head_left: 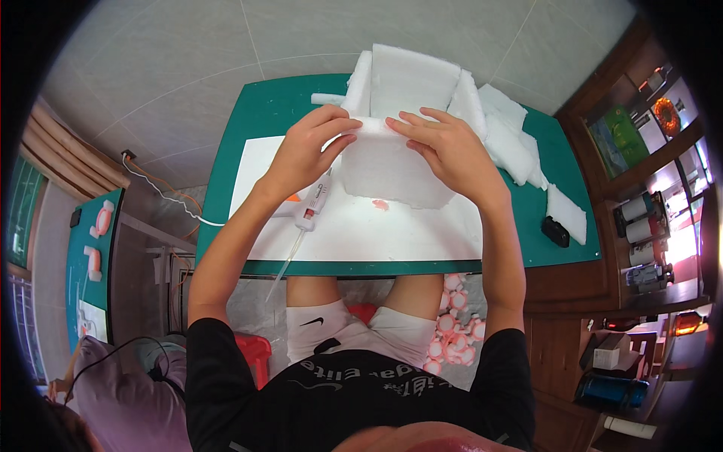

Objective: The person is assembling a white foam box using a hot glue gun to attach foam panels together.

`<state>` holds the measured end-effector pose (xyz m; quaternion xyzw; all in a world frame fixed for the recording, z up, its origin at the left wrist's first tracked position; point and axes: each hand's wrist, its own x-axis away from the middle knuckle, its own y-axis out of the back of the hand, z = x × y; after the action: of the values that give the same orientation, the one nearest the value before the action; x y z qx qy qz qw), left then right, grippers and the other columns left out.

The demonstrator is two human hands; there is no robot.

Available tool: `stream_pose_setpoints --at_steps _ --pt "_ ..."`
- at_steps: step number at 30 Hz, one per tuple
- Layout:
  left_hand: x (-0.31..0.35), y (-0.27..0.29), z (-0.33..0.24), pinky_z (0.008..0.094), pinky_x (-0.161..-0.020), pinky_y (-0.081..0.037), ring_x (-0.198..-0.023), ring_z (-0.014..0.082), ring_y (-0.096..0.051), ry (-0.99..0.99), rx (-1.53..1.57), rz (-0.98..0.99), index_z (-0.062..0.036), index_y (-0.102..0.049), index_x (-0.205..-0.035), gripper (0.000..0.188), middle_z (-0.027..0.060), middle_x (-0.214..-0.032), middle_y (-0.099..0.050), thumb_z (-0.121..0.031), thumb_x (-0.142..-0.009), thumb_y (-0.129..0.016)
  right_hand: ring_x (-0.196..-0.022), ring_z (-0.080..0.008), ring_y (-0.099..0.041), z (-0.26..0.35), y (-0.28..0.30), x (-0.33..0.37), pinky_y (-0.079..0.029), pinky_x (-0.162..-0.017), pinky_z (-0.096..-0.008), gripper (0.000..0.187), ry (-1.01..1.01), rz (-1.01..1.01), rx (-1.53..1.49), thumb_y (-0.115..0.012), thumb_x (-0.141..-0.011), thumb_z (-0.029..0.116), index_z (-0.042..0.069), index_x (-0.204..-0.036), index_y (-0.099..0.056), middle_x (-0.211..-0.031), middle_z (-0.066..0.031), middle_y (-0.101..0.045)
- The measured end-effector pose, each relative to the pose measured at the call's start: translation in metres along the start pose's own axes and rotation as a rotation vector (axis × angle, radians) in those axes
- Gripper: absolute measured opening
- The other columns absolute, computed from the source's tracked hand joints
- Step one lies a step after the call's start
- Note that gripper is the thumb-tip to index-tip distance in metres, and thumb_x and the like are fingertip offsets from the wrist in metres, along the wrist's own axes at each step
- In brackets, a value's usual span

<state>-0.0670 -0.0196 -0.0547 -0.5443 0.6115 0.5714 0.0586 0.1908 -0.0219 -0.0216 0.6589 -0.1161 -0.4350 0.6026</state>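
Green table [256,113] fills the middle of the head view, set on a pale tiled floor [166,60]. A white sheet [407,230] covers the near half of the tabletop.

Standing on that sheet, centre-right: an open box of white foam panels [410,83], back wall upright, two side walls angled outward, front wall facing the person. More loose foam pieces [512,135] lie stacked just right of the box; one separate slab [566,212] rests near the table's right edge, with a small black object [556,230] beside it.

Left hand [305,151] sits on the top edge of the front foam wall at its left corner, fingers curled over the rim and thumb below, pinching the foam. Right hand [448,147] lies on the same edge just to the right, fingers stretched flat along the rim and pressing down on it; fingertips of the two hands nearly meet.

White glue gun [312,207] lies on the sheet under the left wrist, untouched, its clear stick [286,260] poking out past the near table edge. A small pink scrap [381,204] lies on the sheet in front of the box.

Pink-and-white rings [452,324] are heaped on the floor by the person's right knee.
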Motion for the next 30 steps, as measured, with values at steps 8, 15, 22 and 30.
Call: stream_pose_setpoints --at_steps 8,15,22,30 --pt "-0.005 -0.001 -0.013 0.0378 -0.084 -0.048 -0.097 0.0269 -0.057 -0.139 -0.25 0.023 -0.0094 -0.068 -0.115 0.034 0.0085 -0.104 -0.061 -0.003 -0.082 -0.072 -0.128 -0.0358 -0.053 -0.002 0.0 0.002 -0.044 -0.106 -0.0435 0.043 0.032 -0.039 0.1 -0.062 -0.093 0.011 0.027 -0.132 -0.063 -0.134 -0.0016 -0.063" --pt "-0.01 -0.013 -0.028 0.0382 -0.082 -0.046 -0.098 0.0278 -0.058 -0.238 -0.332 0.022 -0.0091 -0.066 -0.119 0.041 0.0095 -0.106 -0.061 0.0 -0.079 -0.072 -0.128 -0.0366 -0.052 0.0 0.003 0.004 -0.043 -0.107 -0.0442 0.041 0.029 -0.038 0.085 -0.063 -0.093 0.012 0.025 -0.131 -0.064 -0.134 -0.0032 -0.063" --pt "-0.008 -0.004 -0.028 0.0389 -0.083 -0.045 -0.098 0.0286 -0.058 -0.233 -0.289 0.067 -0.0098 -0.064 -0.125 0.045 0.0102 -0.108 -0.062 -0.004 -0.081 -0.07 -0.119 -0.035 -0.059 0.01 0.035 0.01 -0.046 -0.101 -0.0397 0.04 -0.015 -0.21 -0.214 -0.065 -0.089 0.009 0.013 -0.129 -0.065 -0.126 -0.0144 -0.066" --pt "-0.014 -0.007 -0.033 0.0398 -0.086 -0.043 -0.103 0.0299 -0.055 -0.23 -0.28 0.089 -0.0104 -0.062 -0.128 0.05 0.0097 -0.125 -0.061 -0.007 -0.079 -0.072 -0.104 -0.0329 -0.061 -0.005 0.033 0.072 -0.049 -0.091 -0.0392 0.034 -0.195 -0.666 -0.108 -0.06 -0.078 -0.004 0.004 -0.111 -0.07 -0.112 -0.0155 -0.065"
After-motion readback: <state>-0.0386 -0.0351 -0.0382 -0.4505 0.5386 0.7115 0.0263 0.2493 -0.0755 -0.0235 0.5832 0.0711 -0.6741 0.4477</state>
